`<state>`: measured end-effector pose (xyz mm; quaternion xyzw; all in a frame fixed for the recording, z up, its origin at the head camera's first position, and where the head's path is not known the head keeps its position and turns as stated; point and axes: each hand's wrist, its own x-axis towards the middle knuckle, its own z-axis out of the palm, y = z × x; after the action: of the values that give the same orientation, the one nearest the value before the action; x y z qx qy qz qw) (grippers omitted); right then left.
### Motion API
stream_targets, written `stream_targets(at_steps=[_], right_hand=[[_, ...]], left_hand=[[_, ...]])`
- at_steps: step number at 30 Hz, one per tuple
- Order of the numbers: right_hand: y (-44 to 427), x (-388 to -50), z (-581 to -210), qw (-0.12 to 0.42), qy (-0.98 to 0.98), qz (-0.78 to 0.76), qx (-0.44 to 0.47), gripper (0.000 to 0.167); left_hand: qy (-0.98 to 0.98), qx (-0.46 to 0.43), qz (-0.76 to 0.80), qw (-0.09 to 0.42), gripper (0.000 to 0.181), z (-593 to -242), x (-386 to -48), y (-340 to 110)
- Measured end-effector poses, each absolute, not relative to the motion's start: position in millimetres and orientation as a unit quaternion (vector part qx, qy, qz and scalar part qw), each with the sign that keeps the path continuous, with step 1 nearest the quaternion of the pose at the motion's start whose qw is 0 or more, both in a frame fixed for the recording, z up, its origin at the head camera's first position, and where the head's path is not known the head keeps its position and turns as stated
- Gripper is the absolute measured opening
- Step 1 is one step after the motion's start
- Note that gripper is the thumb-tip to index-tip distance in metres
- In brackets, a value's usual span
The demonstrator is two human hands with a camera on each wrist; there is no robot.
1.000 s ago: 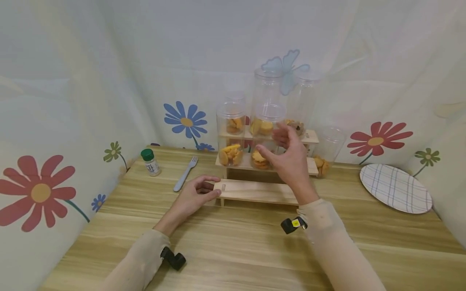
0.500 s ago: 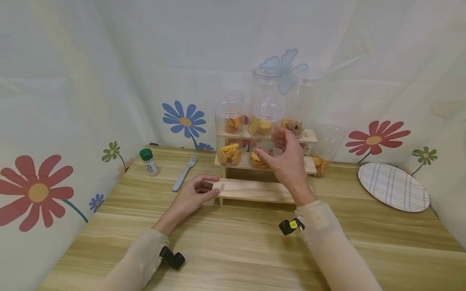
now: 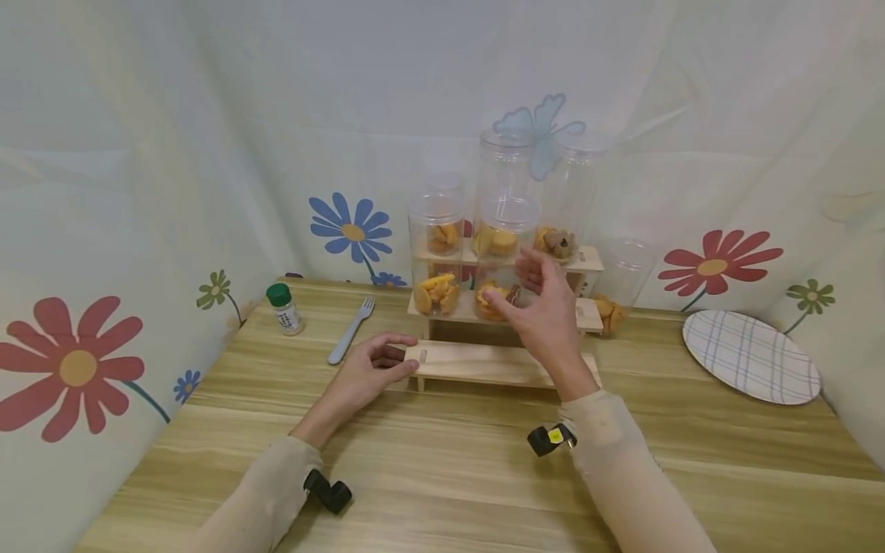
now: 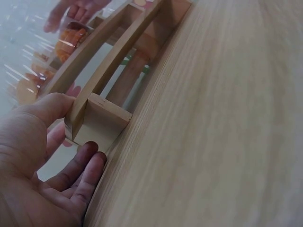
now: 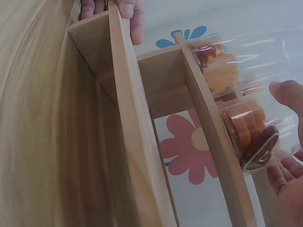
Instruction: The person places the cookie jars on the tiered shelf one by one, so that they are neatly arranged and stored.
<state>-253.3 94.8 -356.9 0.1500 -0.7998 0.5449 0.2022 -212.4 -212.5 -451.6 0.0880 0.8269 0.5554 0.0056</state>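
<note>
A three-tier wooden rack (image 3: 484, 364) stands on the table with clear jars of cookies on its upper two tiers. My left hand (image 3: 366, 372) grips the left end of the bottom tier. In the left wrist view its thumb lies on the board (image 4: 97, 87) and its fingers curl below the end. My right hand (image 3: 551, 319) is at the clear jar (image 3: 495, 265) on the middle tier, thumb and fingers spread on two sides. The right wrist view shows the cookies (image 5: 246, 123) low in this jar; firm contact cannot be made out.
Left of the rack are a green-capped shaker (image 3: 285, 309) and a grey fork (image 3: 351, 330). A jar (image 3: 625, 280) stands at the rack's right, and a checked plate (image 3: 752, 357) lies farther right. A flowered curtain (image 3: 207, 153) hangs behind.
My right hand has shifted slightly left and down beside the middle-tier jar. My left hand keeps its place on the rack, and the jars have not visibly moved.
</note>
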Motion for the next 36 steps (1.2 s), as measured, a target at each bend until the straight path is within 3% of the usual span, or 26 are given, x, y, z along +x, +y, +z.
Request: stream_targets(at_steps=[18,24,28,36], right_hand=[[101.3,-250.6,-351.5,0.197,-0.811,0.529,0.153,0.093],[115.4,-248.8,-333.9,0.220,-0.784,0.549,0.186,0.089],[130.8,-246.5,-320.9,0.264,-0.755,0.560,0.215,0.085],[166.1,-238.7,-299.4,0.334,-0.714,0.583,0.197,0.080]], left_hand=[[0.827,0.089,0.555,0.005,0.041,-451.1,-211.3,-213.1],[0.825,0.088,0.558,0.006,0.041,-451.7,-211.2,-212.6],[0.825,0.087,0.558,0.006,0.042,-451.9,-211.2,-212.7],[0.825,0.087,0.558,0.007,0.042,-451.2,-210.8,-212.1]])
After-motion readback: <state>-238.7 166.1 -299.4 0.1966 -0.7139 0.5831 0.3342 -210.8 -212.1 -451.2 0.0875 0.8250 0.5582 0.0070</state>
